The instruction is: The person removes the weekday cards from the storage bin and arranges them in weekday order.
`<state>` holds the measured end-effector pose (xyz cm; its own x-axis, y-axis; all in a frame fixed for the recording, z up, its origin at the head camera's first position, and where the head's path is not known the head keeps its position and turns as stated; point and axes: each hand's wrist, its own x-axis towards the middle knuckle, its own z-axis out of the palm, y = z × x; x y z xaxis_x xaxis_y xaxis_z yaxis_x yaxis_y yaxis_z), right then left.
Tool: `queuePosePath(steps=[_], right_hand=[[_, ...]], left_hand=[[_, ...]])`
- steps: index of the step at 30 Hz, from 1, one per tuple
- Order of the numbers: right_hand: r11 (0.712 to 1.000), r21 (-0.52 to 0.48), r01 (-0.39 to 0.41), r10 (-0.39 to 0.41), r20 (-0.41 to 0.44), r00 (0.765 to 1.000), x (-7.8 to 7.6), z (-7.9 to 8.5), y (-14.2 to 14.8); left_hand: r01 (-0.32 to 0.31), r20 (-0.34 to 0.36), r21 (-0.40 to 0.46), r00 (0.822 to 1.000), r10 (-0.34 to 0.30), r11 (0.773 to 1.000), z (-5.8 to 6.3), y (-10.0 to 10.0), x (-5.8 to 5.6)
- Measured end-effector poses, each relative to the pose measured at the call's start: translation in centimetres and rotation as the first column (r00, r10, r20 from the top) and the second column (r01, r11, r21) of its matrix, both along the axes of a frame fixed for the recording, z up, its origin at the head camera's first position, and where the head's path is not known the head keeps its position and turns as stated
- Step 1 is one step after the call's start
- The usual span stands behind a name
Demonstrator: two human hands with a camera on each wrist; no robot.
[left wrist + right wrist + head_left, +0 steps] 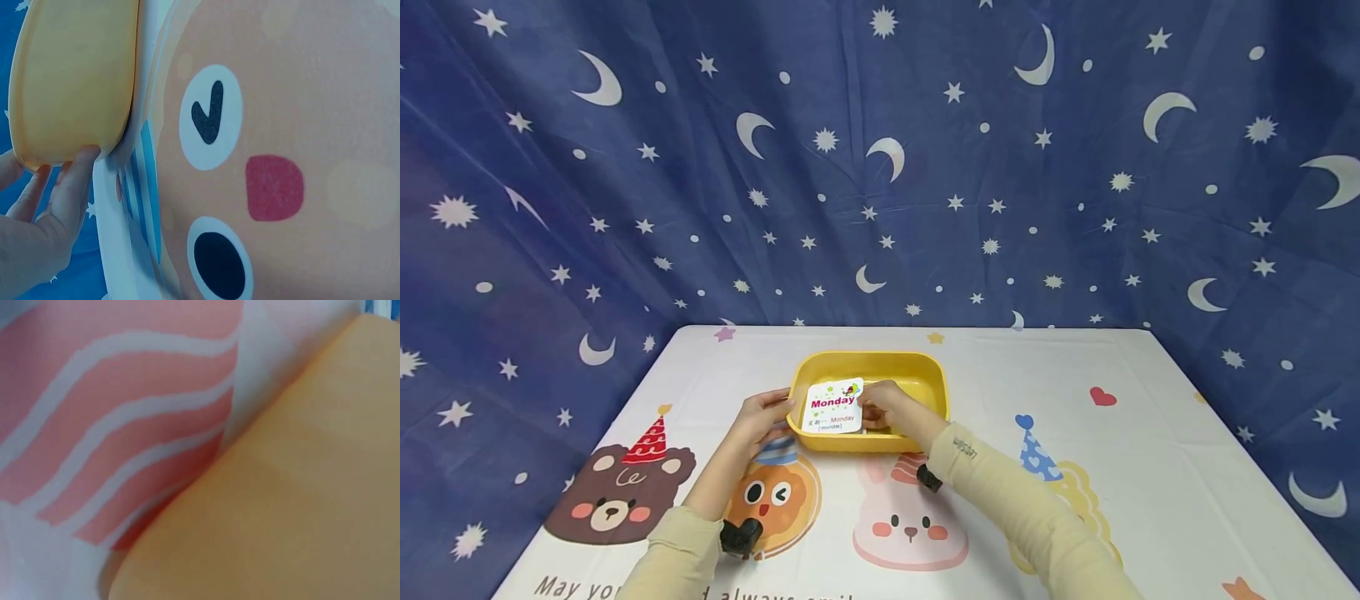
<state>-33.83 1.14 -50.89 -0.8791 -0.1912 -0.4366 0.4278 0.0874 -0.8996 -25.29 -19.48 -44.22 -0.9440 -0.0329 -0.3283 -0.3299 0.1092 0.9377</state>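
Across the table [1037,375], the yellow tray [865,443] stretches lengthwise left to right.

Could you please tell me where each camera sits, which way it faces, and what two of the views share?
Head: worn on the head, facing forward and down at the yellow tray and Monday card; the left hand, right hand and both sleeves show.
Left wrist: worn there, facing the tray's outside and the printed face on the tablecloth; the left hand shows.
Right wrist: worn there, facing the tray's outside and printed stripes; no clear part of the hand shows.
Shared: head and left wrist both show the left hand touching the tray.
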Motion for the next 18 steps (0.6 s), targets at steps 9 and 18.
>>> queuePosePath(steps=[9, 18], right_hand=[[0.994, 0.111, 0.023, -0.018, -0.040, 0.999, 0.5, 0.3, -0.5], [0.993, 0.091, 0.070, -0.068, -0.026, 0.997, 4.4, 6.6, 0.4]], left_hand=[[-0.005, -0.027, 0.013, 1.000, 0.005, 1.000, -0.1, 0.4, 0.0], [-0.020, -0.036, 0.009, 0.999, 0.020, 1.000, 0.0, 0.0, 0.1]])
